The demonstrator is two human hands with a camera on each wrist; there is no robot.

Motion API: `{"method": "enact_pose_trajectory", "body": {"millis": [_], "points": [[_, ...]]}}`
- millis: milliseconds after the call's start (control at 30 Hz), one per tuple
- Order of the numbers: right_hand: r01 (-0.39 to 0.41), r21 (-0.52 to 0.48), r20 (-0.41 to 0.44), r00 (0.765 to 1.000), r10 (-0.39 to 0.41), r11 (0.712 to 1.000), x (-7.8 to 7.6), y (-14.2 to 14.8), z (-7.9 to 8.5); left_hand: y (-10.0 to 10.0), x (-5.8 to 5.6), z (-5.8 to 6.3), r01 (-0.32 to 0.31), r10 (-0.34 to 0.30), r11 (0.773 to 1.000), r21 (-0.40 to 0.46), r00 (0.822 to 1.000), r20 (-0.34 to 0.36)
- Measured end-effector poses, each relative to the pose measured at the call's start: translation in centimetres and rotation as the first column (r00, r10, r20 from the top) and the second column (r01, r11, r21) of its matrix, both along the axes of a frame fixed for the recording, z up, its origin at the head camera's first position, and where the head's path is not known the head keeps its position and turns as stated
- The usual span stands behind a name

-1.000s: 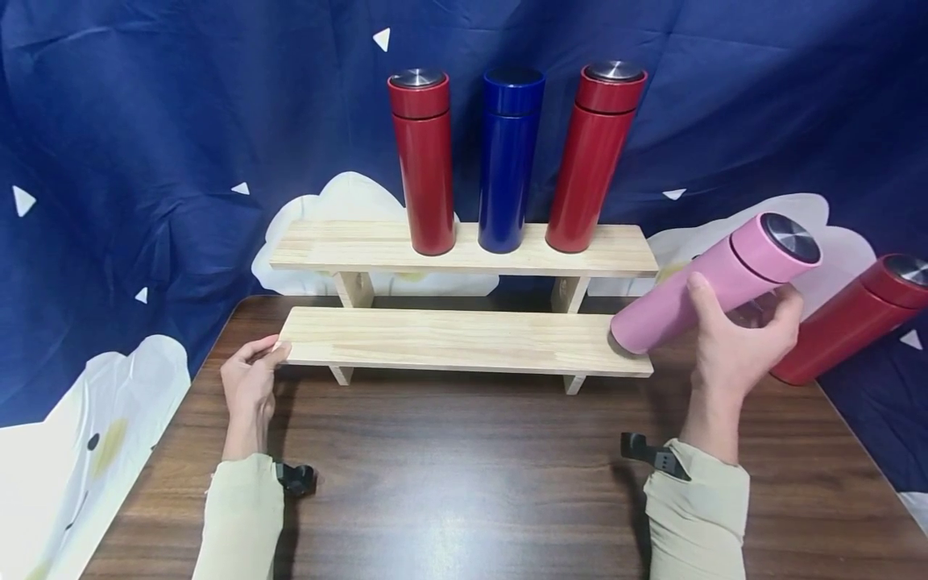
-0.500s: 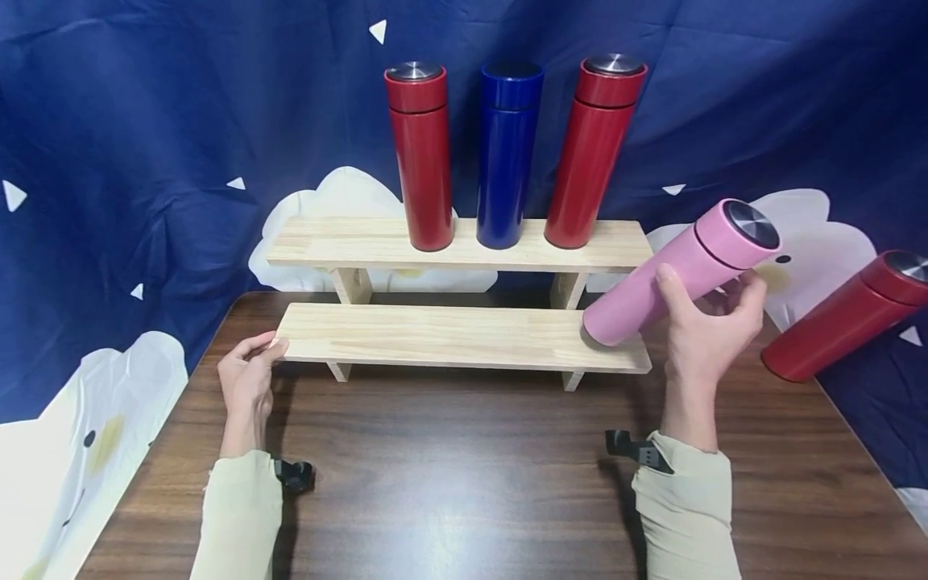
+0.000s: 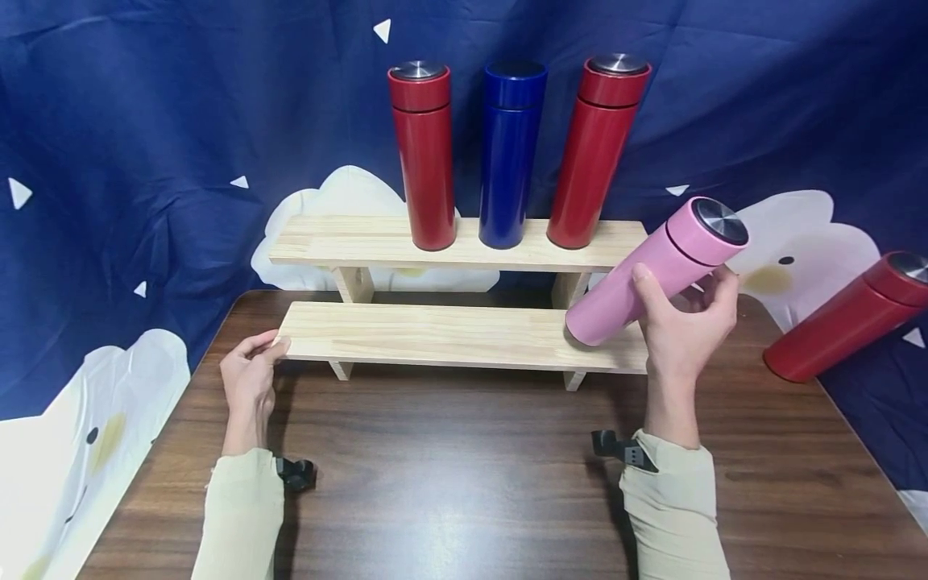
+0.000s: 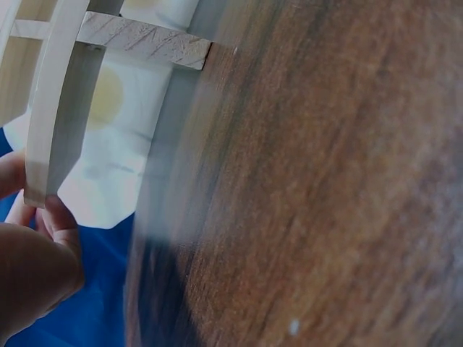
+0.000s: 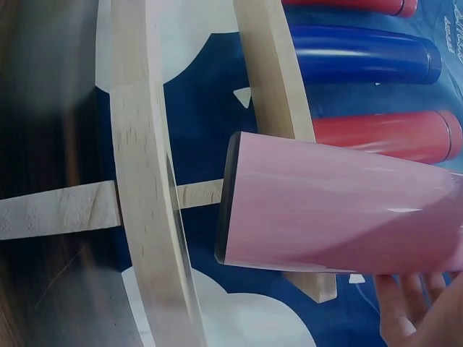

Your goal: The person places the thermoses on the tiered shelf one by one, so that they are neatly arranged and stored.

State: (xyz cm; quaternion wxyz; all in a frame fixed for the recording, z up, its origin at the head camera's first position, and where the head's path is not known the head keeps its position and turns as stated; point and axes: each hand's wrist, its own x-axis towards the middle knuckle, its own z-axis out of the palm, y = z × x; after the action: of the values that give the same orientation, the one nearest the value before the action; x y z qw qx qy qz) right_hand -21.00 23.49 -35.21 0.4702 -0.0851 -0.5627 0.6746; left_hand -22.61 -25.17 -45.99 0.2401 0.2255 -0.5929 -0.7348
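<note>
My right hand (image 3: 681, 338) grips a pink thermos bottle (image 3: 648, 278) with a steel-topped lid, thumb on the near side. The bottle leans, lid to the upper right, over the right end of the wooden shelf's lower board (image 3: 435, 334). In the right wrist view a gap shows between the dark base of the pink bottle (image 5: 333, 210) and the lower board (image 5: 145, 159). At the board's left end, my left hand (image 3: 248, 383) pinches its corner between thumb and fingers. The left wrist view shows those fingers (image 4: 61, 217) on the board's end.
On the upper board (image 3: 333, 242) stand a red bottle (image 3: 424, 161), a blue bottle (image 3: 511, 161) and another red bottle (image 3: 598, 157). A further red bottle (image 3: 841, 322) stands at the right of the brown table (image 3: 449, 475). Behind hangs a blue patterned cloth (image 3: 217, 105).
My right hand has carried the pink bottle leftward, from the lower board's right edge to farther in over it. The left hand keeps its pinch on the corner.
</note>
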Motion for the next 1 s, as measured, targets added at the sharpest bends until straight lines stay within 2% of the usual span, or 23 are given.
{"method": "enact_pose_trajectory", "body": {"millis": [267,533,1000], "points": [[-0.022,0.029,0.012,1.000,0.022,0.999,0.3,-1.3,0.6,0.0,-0.2,0.0,0.004,-0.004,1.000,0.007,1.000,-0.013],[-0.061,0.047,0.001,0.998,0.061,0.997,-0.8,-2.3,-0.2,0.0,0.1,0.0,-0.010,0.010,1.000,0.005,0.999,0.031],[-0.108,0.106,0.053,0.993,0.102,0.989,-1.0,-4.2,-0.3,-0.1,0.1,-0.1,-0.008,0.008,1.000,0.019,1.000,0.015]]}}
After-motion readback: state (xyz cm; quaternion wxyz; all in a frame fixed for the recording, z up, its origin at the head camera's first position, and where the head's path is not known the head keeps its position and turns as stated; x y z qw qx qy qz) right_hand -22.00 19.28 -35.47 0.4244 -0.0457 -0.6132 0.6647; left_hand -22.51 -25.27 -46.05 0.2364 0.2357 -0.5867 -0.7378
